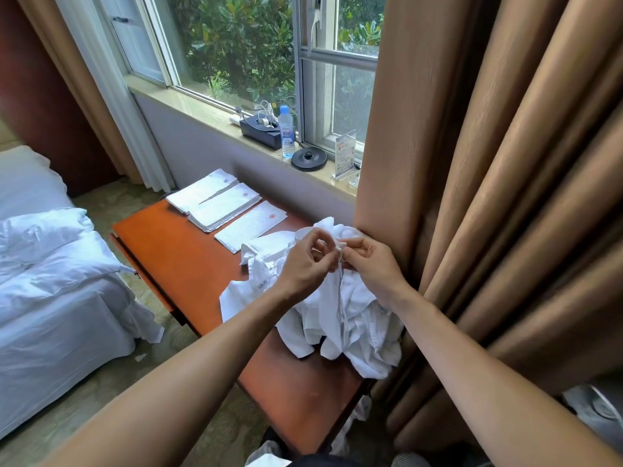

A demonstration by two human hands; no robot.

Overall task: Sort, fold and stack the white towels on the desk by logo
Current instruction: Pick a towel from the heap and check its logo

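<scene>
Nearest, below the near end of the desk (188, 251), some white cloth (350, 429) lies low by the floor; I cannot tell if it is a towel. It points to the first risk. The loose pile of towels (364, 335) sits on the near right part of the desk, against the curtain (472, 197), and its right side seems to reach the desk edge. If one towel is pulled up quickly, it can drag its neighbours off the desk.

Above the pile, the two hands work close together. The left hand (303, 257) pinches the hem of one towel (338, 298) between thumb and curled fingers. The right hand (367, 261) pinches the same towel at a corner, just beside. The towel hangs from them down into the pile, so it may be tangled with the others.

Its logo is not visible. I judge that it could go to the wrong stack if it is folded before the logo is found.

Farther, three folded stacks lie in a row. The near stack (249, 225) and the middle stack (222, 207) have red marks, and the far stack (199, 192) has a pale one. The pile reaches up to the near stack, so spreading the held towel there could push that stack out of shape. The two red marks are too small to compare.
</scene>
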